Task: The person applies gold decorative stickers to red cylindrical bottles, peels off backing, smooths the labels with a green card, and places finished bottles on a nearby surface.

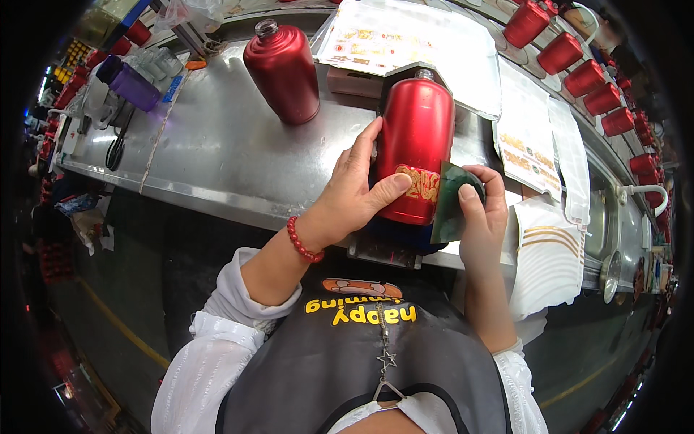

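A glossy red bottle [417,123] with a clear threaded neck lies in a dark holder [390,72] at the edge of the metal bench. Gold lettering [419,183] sits across its near end. My left hand [354,184] steadies the bottle, fingers along its left side and thumb pressed on the lettering. In my right hand [481,206] is a dark green flat scraper [451,202], pinched between thumb and fingers. Its edge meets the right side of the lettering. Farther left, a second red bottle [283,76] stands on the bench, apart from both hands.
White sheets with gold decals [412,50] lie behind the holder, and more decal sheets [531,145] are to the right. A striped backing sheet [549,253] hangs over the front edge. At left are a purple bottle [130,83] and black scissors [118,148]. Red bottles [560,53] line the back right.
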A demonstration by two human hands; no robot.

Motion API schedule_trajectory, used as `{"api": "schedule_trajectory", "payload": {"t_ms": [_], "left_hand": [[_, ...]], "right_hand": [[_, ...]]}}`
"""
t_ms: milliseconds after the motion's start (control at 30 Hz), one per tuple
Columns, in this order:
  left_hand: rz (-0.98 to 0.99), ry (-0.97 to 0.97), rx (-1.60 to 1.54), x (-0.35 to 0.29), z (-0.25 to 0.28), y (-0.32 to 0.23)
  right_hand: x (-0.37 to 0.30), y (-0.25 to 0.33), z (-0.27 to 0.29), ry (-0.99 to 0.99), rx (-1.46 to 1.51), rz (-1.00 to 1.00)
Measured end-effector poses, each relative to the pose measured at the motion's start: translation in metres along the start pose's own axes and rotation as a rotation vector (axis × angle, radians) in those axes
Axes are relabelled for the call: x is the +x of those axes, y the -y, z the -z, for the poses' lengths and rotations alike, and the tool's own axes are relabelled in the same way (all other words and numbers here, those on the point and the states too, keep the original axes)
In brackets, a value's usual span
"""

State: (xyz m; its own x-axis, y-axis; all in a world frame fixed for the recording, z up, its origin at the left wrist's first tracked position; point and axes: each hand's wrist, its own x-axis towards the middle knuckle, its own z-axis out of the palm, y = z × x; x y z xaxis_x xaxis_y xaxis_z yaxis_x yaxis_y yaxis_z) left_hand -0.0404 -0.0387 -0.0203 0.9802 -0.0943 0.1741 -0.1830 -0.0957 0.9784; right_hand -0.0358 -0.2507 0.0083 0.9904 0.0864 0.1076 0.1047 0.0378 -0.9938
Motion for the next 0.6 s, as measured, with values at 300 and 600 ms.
{"api": "schedule_trajectory", "payload": {"t_ms": [300, 600], "left_hand": [[0.066, 0.169, -0.160, -0.006, 0.016, -0.010], [-0.048, 0.053, -0.290, -0.017, 0.014, -0.003]], "right_hand": [[0.011, 0.043, -0.025, 0.068, -0.482, 0.150], [0.024, 0.075, -0.064, 0.289, -1.082, 0.274]]}}
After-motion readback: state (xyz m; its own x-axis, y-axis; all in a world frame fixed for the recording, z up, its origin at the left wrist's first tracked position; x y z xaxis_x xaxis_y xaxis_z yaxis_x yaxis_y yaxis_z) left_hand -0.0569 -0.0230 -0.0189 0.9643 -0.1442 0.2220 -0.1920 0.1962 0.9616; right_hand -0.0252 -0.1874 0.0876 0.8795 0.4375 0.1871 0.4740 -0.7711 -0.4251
